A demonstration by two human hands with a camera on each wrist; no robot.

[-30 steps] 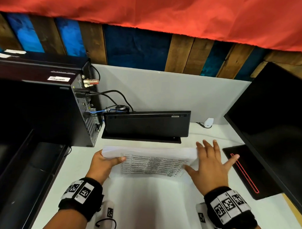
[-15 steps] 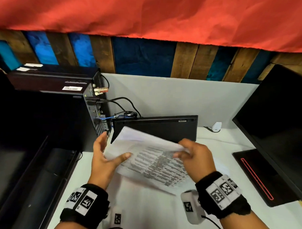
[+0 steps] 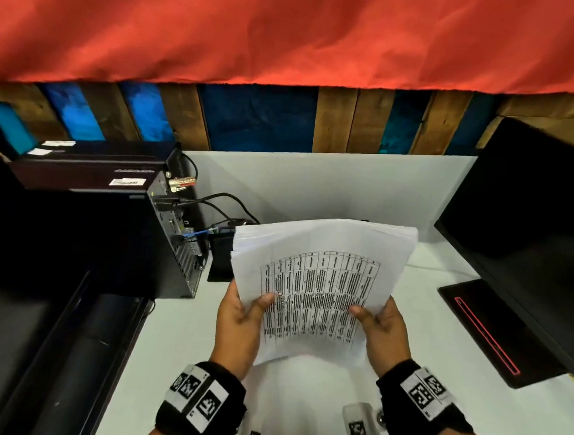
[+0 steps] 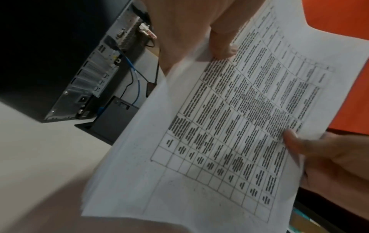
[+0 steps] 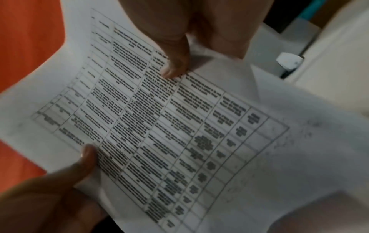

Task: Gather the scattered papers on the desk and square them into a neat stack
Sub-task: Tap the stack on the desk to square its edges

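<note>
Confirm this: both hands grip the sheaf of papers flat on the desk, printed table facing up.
Not flat on the desk. The head view shows the left hand and right hand holding the papers raised above the desk. The printed table does face up toward the person.

It was an office workstation: a cabled desktop computer tower [image 3: 167, 239] and a dark monitor [image 3: 522, 232] stood on a white counter [image 3: 177, 327].

No text can be read: the papers [image 3: 322, 283] carry a printed table too blurred to make out.
</note>
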